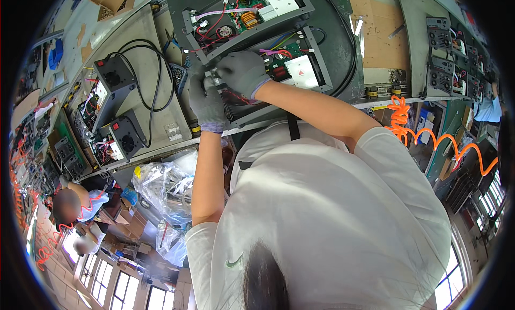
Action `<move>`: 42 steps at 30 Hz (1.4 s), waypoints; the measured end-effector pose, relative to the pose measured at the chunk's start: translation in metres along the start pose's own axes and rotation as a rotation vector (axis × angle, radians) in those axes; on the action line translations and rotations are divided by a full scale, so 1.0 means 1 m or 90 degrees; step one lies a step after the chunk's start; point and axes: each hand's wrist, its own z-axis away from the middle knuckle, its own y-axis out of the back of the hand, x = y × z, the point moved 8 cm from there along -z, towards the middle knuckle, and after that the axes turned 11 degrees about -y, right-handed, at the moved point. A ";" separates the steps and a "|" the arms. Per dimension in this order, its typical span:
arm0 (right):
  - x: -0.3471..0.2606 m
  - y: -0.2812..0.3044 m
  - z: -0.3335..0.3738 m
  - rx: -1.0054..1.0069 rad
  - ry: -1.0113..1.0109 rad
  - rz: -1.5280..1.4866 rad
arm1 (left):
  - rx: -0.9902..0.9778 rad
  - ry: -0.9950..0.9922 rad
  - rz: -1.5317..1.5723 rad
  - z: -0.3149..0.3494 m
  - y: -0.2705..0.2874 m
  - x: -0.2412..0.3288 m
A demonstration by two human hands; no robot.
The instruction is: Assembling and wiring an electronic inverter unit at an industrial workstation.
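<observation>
Both of my hands wear grey gloves and meet at the left end of the nearer open black metal case (322, 68). My left hand (207, 103) has its fingers bent together at the case's corner, by a small silvery part (211, 77). My right hand (242, 74) reaches over the case's left half, fingers curled toward the same spot. What each hand grips is hidden by the gloves. In this case a green circuit board (289, 48), red and purple wires and a white cover (302, 72) show. A second open case (308, 8) with a copper coil (249, 20) lies just beyond.
Two black units with red switches (119, 128) and a looped black cable (155, 103) lie on the left conveyor. Another thick cable (351, 58) runs right of the cases. An orange coiled hose (424, 133) hangs at right. More units (441, 36) stand far right; people (91, 203) work at left.
</observation>
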 end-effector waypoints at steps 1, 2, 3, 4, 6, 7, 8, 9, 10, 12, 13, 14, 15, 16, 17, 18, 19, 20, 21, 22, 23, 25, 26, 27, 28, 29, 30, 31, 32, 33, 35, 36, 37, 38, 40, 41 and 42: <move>-0.001 -0.002 0.000 -0.004 -0.001 0.002 | 0.009 -0.012 0.008 0.000 0.002 0.002; -0.001 0.001 0.000 0.024 -0.006 -0.030 | -0.023 0.021 0.019 0.000 -0.002 -0.002; 0.001 0.002 0.001 0.036 -0.021 -0.054 | -0.059 0.055 0.030 0.001 -0.005 -0.006; 0.001 0.003 0.001 0.054 -0.013 -0.058 | -0.058 0.053 0.033 0.000 -0.004 -0.005; 0.004 -0.002 0.002 0.033 -0.032 -0.016 | -0.099 0.053 0.006 -0.001 -0.004 -0.004; 0.004 -0.002 0.003 0.036 -0.031 -0.018 | -0.097 0.041 0.019 -0.002 -0.003 -0.002; 0.006 -0.003 0.004 0.030 -0.047 -0.029 | -0.094 0.029 0.037 -0.003 -0.003 0.000; 0.009 -0.005 0.004 0.014 -0.065 -0.035 | -0.096 0.019 0.041 -0.002 -0.002 0.001; 0.008 -0.005 0.005 0.020 -0.062 -0.042 | -0.089 0.021 0.051 -0.002 -0.002 0.001; 0.009 -0.006 0.005 0.020 -0.074 -0.068 | -0.082 0.041 0.079 0.001 -0.002 -0.002; 0.008 -0.007 0.005 0.022 -0.067 -0.072 | -0.079 0.021 0.047 0.001 -0.002 -0.001; 0.009 -0.008 0.006 0.022 -0.082 -0.089 | -0.079 0.023 0.048 0.002 -0.002 -0.001; 0.010 -0.008 0.005 0.024 -0.097 -0.104 | -0.069 0.017 0.046 0.002 -0.002 -0.001; 0.009 -0.009 0.006 0.022 -0.097 -0.103 | -0.067 0.016 0.029 0.002 -0.002 -0.002; 0.011 -0.010 0.007 0.015 -0.121 -0.135 | -0.063 0.015 0.044 0.002 -0.003 -0.001; 0.012 -0.011 0.006 0.008 -0.141 -0.168 | -0.052 0.012 0.027 0.002 -0.002 -0.001; 0.010 -0.011 0.007 0.007 -0.142 -0.166 | -0.047 0.025 -0.005 0.003 -0.002 -0.001; 0.009 -0.011 0.007 0.009 -0.152 -0.161 | -0.042 0.010 0.010 0.003 -0.003 0.001; 0.007 -0.009 0.006 0.011 -0.154 -0.163 | -0.016 -0.010 0.003 0.002 -0.001 0.005; 0.006 -0.007 0.005 0.010 -0.162 -0.158 | 0.012 -0.040 -0.005 0.002 0.002 0.010; 0.002 -0.005 0.002 -0.004 -0.148 -0.135 | 0.011 -0.031 -0.004 0.002 0.001 0.010; -0.006 0.005 -0.003 -0.014 -0.135 -0.114 | -0.003 -0.026 -0.031 -0.001 0.001 0.011; -0.013 0.001 -0.006 -0.105 -0.106 0.002 | 0.003 -0.029 -0.026 -0.005 0.003 0.012; -0.016 -0.001 -0.009 -0.198 -0.087 0.127 | -0.023 0.048 -0.002 -0.010 0.001 0.002; -0.019 0.013 -0.013 -0.186 -0.076 0.119 | -0.048 0.119 0.012 -0.015 -0.001 -0.007; -0.031 0.028 -0.014 -0.173 0.016 0.150 | -0.038 0.143 -0.062 -0.022 0.002 -0.009; -0.042 0.046 -0.017 -0.143 0.123 0.170 | -0.038 0.135 -0.060 -0.035 -0.001 -0.008; -0.028 0.069 -0.030 -0.101 0.060 0.246 | -0.028 0.116 -0.069 -0.048 -0.003 -0.004; -0.019 0.098 -0.040 -0.009 0.046 0.287 | -0.036 0.145 -0.104 -0.056 -0.004 -0.004; -0.006 0.116 -0.053 -0.003 0.019 0.339 | -0.048 0.130 -0.118 -0.064 -0.007 0.003; 0.011 0.147 -0.070 0.046 0.031 0.372 | -0.071 0.163 -0.197 -0.077 -0.010 0.009; 0.016 0.149 -0.073 -0.011 0.077 0.353 | -0.088 0.185 -0.279 -0.083 -0.011 0.012; 0.022 0.144 -0.075 -0.085 0.096 0.354 | -0.059 0.130 -0.334 -0.089 -0.010 0.024; 0.021 0.146 -0.077 -0.069 0.128 0.336 | -0.053 0.140 -0.338 -0.095 -0.009 0.025; 0.027 0.140 -0.078 -0.115 0.094 0.374 | -0.135 0.188 -0.325 -0.107 -0.015 0.018; 0.027 0.139 -0.082 -0.116 0.067 0.371 | -0.136 0.120 -0.356 -0.119 -0.015 0.024; 0.018 0.141 -0.087 -0.084 0.097 0.349 | -0.151 0.149 -0.346 -0.128 -0.020 0.017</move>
